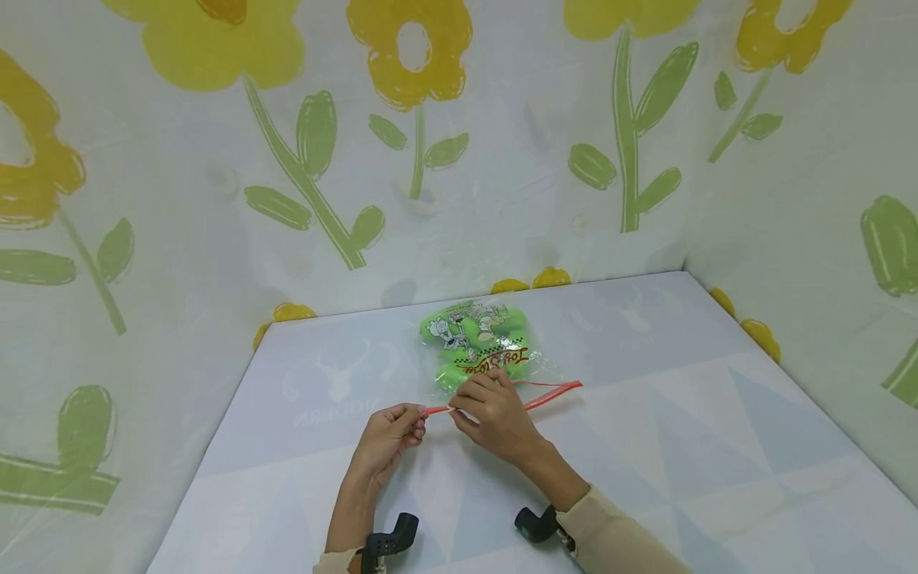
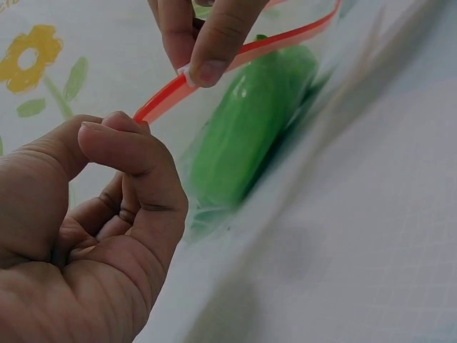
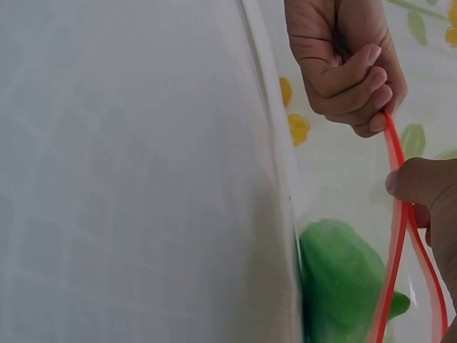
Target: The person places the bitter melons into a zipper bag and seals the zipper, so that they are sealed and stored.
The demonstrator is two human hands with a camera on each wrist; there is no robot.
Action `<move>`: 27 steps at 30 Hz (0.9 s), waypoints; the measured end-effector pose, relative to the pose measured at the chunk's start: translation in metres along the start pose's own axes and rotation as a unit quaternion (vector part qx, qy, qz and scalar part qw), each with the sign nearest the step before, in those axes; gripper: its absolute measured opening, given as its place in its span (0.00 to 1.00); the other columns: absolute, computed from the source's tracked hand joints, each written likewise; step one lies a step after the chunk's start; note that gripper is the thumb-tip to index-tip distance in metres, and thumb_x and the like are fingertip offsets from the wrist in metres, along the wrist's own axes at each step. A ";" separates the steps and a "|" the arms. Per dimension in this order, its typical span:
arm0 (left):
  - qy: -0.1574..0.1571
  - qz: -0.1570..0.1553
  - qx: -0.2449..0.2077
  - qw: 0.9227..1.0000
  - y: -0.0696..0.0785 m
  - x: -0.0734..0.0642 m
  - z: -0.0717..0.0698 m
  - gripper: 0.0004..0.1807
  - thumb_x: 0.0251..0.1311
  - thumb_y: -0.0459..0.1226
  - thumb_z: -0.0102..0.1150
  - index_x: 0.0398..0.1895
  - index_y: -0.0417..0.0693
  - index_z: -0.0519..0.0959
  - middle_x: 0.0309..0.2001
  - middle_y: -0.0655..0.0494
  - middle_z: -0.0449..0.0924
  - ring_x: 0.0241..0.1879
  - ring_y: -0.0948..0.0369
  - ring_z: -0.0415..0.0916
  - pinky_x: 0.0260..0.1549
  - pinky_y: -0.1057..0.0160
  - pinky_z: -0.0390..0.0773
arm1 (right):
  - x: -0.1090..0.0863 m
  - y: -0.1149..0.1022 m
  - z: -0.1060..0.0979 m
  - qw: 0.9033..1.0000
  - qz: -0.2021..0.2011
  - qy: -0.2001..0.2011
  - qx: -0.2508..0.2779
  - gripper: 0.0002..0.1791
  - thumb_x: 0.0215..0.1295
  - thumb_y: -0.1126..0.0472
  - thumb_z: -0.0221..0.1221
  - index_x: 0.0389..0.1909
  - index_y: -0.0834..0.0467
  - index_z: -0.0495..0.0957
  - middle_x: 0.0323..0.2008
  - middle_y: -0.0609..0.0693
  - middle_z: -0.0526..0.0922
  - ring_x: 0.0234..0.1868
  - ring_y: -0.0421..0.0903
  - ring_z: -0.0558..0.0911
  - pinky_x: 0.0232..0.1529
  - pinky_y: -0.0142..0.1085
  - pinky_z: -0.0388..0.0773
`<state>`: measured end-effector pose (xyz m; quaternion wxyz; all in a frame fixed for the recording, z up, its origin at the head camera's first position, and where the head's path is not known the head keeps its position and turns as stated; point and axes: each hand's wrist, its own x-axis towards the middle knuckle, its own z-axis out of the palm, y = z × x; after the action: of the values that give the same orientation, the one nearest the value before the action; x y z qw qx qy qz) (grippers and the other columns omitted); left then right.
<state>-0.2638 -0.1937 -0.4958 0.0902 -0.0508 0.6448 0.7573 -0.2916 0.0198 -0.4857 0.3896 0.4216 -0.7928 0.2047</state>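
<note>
A clear zip bag (image 1: 473, 328) with cartoon print and red lettering lies on the table, a soft-looking green item (image 2: 246, 132) inside it. Along its mouth runs a red zip strip (image 1: 554, 395). My left hand (image 1: 390, 440) pinches one end of that strip between thumb and forefinger. Close beside it, my right hand (image 1: 500, 416) pinches the strip at a small white slider (image 2: 186, 74), mostly covered by the fingers. Beyond the right hand the strip parts into two red bands (image 3: 427, 275), so the mouth stands apart there. What the green item is, I cannot tell.
The pale patterned table (image 1: 645, 446) ends at a flower-printed cloth (image 1: 488, 199) behind and at both sides. Black wrist-camera mounts (image 1: 390, 542) sit on both forearms.
</note>
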 end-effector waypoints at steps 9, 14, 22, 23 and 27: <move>0.004 -0.003 -0.002 1.000 0.001 -0.001 0.000 0.14 0.69 0.31 0.56 0.44 0.22 0.76 0.26 0.53 0.76 0.24 0.65 0.73 0.23 0.73 0.76 | -0.003 0.002 -0.001 1.000 -0.001 0.004 -0.003 0.06 0.50 0.61 0.75 0.30 0.54 0.88 0.31 0.43 0.82 0.39 0.43 0.79 0.46 0.41 0.71; 0.006 -0.004 -0.007 1.000 0.002 -0.001 0.000 0.13 0.69 0.31 0.57 0.43 0.24 0.77 0.26 0.53 0.76 0.24 0.65 0.73 0.23 0.73 0.77 | -0.004 0.004 0.000 1.000 0.004 0.002 -0.003 0.07 0.50 0.61 0.75 0.31 0.54 0.88 0.32 0.42 0.82 0.39 0.42 0.78 0.47 0.41 0.71; 0.008 -0.005 -0.007 1.000 0.001 -0.001 0.000 0.13 0.69 0.31 0.57 0.44 0.23 0.77 0.26 0.53 0.76 0.25 0.64 0.72 0.23 0.73 0.76 | -0.006 0.005 -0.003 1.000 0.015 -0.004 -0.003 0.07 0.50 0.61 0.75 0.31 0.54 0.89 0.32 0.42 0.82 0.40 0.42 0.78 0.47 0.40 0.71; 0.008 -0.004 -0.006 1.000 0.000 -0.001 -0.001 0.13 0.69 0.31 0.57 0.44 0.23 0.77 0.26 0.53 0.76 0.25 0.64 0.72 0.23 0.73 0.76 | -0.006 0.005 -0.003 1.000 0.016 -0.005 -0.003 0.07 0.50 0.61 0.75 0.31 0.53 0.89 0.32 0.42 0.82 0.40 0.42 0.78 0.47 0.40 0.71; 0.011 -0.005 -0.002 1.000 0.000 -0.001 0.000 0.12 0.68 0.31 0.57 0.42 0.25 0.78 0.26 0.53 0.76 0.25 0.64 0.72 0.23 0.73 0.76 | -0.009 0.007 -0.003 1.000 0.019 -0.004 0.001 0.07 0.50 0.61 0.75 0.31 0.53 0.89 0.32 0.42 0.82 0.40 0.42 0.78 0.47 0.40 0.70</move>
<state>-0.2630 -0.1941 -0.4956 0.0867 -0.0626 0.6441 0.7574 -0.2930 0.0300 -0.4905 0.3818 0.4079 -0.8021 0.2108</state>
